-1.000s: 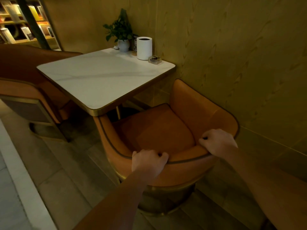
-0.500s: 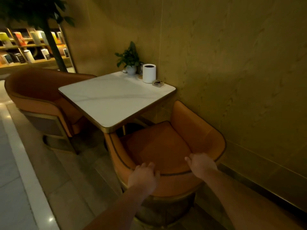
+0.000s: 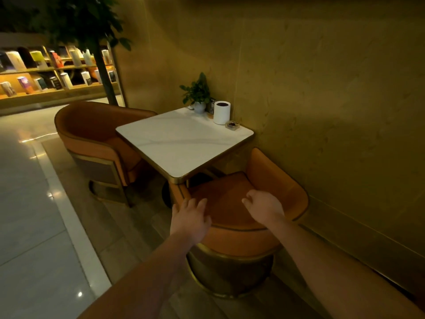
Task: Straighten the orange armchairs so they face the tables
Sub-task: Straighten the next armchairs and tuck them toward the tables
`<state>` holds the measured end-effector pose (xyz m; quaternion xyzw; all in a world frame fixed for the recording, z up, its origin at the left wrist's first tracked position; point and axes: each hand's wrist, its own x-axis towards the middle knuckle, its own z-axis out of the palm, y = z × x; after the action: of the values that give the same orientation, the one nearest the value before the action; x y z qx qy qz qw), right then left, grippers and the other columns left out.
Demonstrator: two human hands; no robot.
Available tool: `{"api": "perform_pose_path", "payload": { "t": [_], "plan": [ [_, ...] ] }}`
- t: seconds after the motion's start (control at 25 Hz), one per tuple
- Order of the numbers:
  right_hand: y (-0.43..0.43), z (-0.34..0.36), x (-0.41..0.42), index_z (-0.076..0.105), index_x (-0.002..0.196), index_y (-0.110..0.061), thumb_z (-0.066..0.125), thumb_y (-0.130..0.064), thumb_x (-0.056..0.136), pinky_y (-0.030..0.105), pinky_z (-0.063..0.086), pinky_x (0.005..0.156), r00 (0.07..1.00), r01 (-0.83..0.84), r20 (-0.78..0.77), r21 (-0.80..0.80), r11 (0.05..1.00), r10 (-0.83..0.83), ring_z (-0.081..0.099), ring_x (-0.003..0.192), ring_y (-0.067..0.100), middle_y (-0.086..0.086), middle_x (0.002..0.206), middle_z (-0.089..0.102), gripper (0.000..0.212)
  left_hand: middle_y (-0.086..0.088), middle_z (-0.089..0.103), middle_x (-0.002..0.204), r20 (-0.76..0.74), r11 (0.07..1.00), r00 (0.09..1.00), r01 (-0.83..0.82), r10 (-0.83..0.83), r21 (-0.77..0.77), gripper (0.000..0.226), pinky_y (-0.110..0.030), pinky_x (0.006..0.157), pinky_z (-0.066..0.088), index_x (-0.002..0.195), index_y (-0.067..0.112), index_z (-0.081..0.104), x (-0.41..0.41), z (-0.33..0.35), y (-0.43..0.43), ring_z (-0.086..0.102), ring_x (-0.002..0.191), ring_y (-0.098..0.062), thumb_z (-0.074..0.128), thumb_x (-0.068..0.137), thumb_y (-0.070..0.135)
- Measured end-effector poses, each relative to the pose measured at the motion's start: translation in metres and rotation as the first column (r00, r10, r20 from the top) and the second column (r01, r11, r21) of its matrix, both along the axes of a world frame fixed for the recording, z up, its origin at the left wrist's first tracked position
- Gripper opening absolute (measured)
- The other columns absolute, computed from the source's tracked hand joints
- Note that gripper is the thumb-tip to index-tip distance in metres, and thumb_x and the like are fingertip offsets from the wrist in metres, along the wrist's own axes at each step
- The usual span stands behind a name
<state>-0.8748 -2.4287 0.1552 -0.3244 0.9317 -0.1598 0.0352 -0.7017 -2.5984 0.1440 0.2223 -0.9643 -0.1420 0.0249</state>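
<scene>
An orange armchair (image 3: pixel 271 180) with a gold base stands close in front of me, its seat tucked under the near corner of a white marble table (image 3: pixel 181 143). My left hand (image 3: pixel 190 218) hovers over the left end of the chair's back rim, fingers spread and holding nothing. My right hand (image 3: pixel 264 207) floats above the rim's middle, fingers loosely apart, off the chair. A second orange armchair (image 3: pixel 96 134) sits at the table's far left side, turned toward the table.
On the table's far corner stand a small potted plant (image 3: pixel 197 93), a white cylinder (image 3: pixel 222 112) and a small dish (image 3: pixel 232 125). A yellow-brown wall (image 3: pixel 322 100) runs close along the right. A tree trunk (image 3: pixel 103 72) and bookshelves (image 3: pixel 46 70) lie beyond; glossy floor tiles (image 3: pixel 30 203) lie left.
Both hands gripped the near armchair's back rim a second ago; they have since let go and lifted off. My view has pulled back and risen, showing more of the room.
</scene>
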Motion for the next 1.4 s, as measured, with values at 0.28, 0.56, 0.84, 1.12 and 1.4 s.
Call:
{"api": "perform_pose_path", "payload": {
  "t": [0.28,0.56,0.84,1.12,1.4],
  "plan": [
    [-0.107,0.02,0.075,0.059,0.128,-0.024,0.047,-0.045,0.099,0.027,0.042,0.073,0.999,-0.007,-0.031,-0.054,0.999,0.005,0.061,0.106,0.016,-0.002,0.118,0.066,0.037,-0.006,0.018,0.167,-0.048,0.998,0.998,-0.043,0.045,0.034,0.063,-0.061,0.123,0.007,0.16,0.03,0.015,0.073,0.025,-0.1,0.007,0.155,-0.03,0.033,0.104,0.052],
    [-0.253,0.054,0.154,0.064,0.114,-0.024,0.046,-0.044,0.099,0.031,0.044,0.065,0.999,-0.007,-0.033,-0.088,0.996,0.005,0.062,0.094,0.016,-0.002,0.105,0.068,0.031,-0.007,0.02,0.167,-0.097,0.996,0.993,-0.073,0.068,-0.049,0.063,-0.062,0.122,0.008,0.159,0.031,0.013,0.159,0.044,-0.25,0.006,0.155,-0.031,0.031,0.103,0.053],
    [-0.374,0.053,0.188,0.063,0.096,-0.019,0.046,-0.047,0.098,0.032,0.048,0.064,0.994,-0.089,0.055,-0.108,0.99,0.095,0.063,0.082,0.017,-0.001,0.093,0.068,0.033,-0.004,0.03,0.162,-0.11,0.984,0.98,-0.172,0.166,-0.052,0.063,-0.059,0.121,0.018,0.157,0.031,0.02,0.204,0.035,-0.366,0.019,0.152,-0.029,0.033,0.101,0.056],
    [-0.528,0.025,0.16,0.06,0.125,-0.023,0.045,-0.05,0.099,0.027,0.042,0.064,0.976,-0.215,0.015,-0.107,0.971,0.218,0.06,0.093,0.015,-0.003,0.108,0.068,0.04,-0.003,0.037,0.157,-0.085,0.957,0.956,-0.285,0.28,-0.046,0.062,-0.058,0.119,0.024,0.156,0.031,0.024,0.191,0.015,-0.506,0.026,0.148,-0.027,0.038,0.1,0.053],
    [-0.68,0.018,0.112,0.058,0.091,-0.03,0.049,-0.049,0.097,0.024,0.032,0.052,0.952,-0.302,0.026,-0.083,0.95,0.305,0.05,0.065,0.004,-0.013,0.068,0.051,0.022,-0.005,0.032,0.161,-0.069,0.92,0.92,-0.39,0.387,-0.034,0.063,-0.058,0.122,0.017,0.157,0.029,0.022,0.152,0.009,-0.635,0.021,0.151,-0.029,0.04,0.101,0.051]
  ]
}}
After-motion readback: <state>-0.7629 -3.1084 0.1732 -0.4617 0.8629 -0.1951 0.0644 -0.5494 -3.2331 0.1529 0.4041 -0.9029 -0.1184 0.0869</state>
